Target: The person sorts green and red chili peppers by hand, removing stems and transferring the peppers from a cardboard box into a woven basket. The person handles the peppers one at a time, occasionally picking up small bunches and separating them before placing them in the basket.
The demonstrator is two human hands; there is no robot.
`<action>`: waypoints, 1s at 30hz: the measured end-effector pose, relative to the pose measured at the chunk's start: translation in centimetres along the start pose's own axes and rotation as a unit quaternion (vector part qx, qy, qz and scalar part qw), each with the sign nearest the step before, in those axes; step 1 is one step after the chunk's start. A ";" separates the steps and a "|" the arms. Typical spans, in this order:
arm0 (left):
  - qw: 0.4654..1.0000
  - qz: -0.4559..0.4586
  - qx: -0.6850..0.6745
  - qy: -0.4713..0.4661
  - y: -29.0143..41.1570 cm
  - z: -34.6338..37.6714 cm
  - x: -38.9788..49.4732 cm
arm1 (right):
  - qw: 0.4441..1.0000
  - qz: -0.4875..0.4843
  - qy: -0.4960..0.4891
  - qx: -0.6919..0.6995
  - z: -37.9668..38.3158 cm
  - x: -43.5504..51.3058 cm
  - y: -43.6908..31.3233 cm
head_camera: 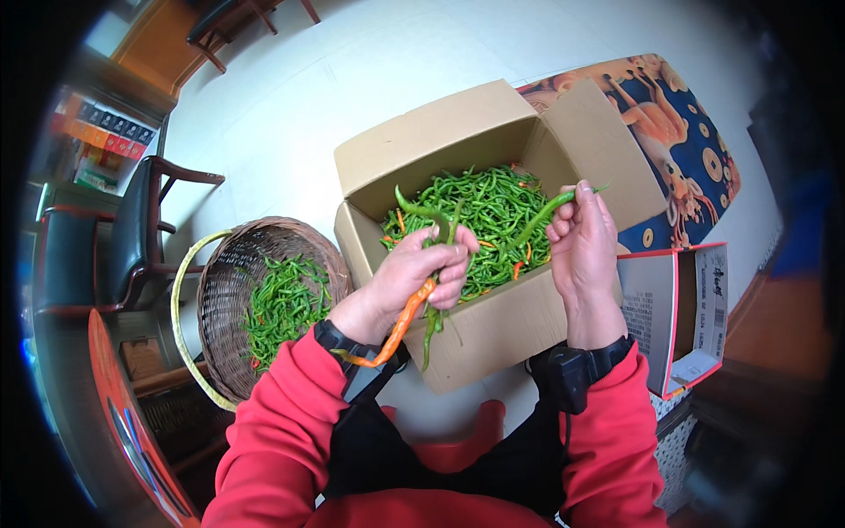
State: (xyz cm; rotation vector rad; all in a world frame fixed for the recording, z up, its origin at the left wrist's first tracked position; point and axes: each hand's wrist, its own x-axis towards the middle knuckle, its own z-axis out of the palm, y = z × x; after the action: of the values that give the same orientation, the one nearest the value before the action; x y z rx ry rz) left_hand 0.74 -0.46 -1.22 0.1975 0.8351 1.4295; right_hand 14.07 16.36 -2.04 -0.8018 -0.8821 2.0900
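My left hand [422, 267] is closed around a small bunch of chili peppers. A long orange chili [404, 323] hangs from its lower side, and green chilies [422, 210] stick out above and below the fist. Between thumb and fingers, my right hand [584, 247] pinches one long green chili [541, 219] near its stem end; its other end points down and to the left. Both hands are over the near side of an open cardboard box [485, 336]. Inside lies a heap of green chilies [488, 198] with a few orange ones mixed in.
A woven basket [221, 310] with a yellow handle [177, 310] stands left of the box and holds more green chilies [287, 303]. An open printed carton [650, 317] is at the right, by a patterned mat [693, 152]. Dark chairs [135, 231] stand at the left.
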 end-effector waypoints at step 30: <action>0.972 0.120 0.127 0.159 -0.1 -0.5 1.0 | 0.937 -0.059 -0.158 -0.305 2.3 -1.3 4.7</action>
State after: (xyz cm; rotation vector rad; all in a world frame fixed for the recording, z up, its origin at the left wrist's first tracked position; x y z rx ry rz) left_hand 0.43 0.29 -2.07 0.2749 1.2944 1.6015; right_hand 11.31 12.13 -4.05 -0.6928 -1.7625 1.8744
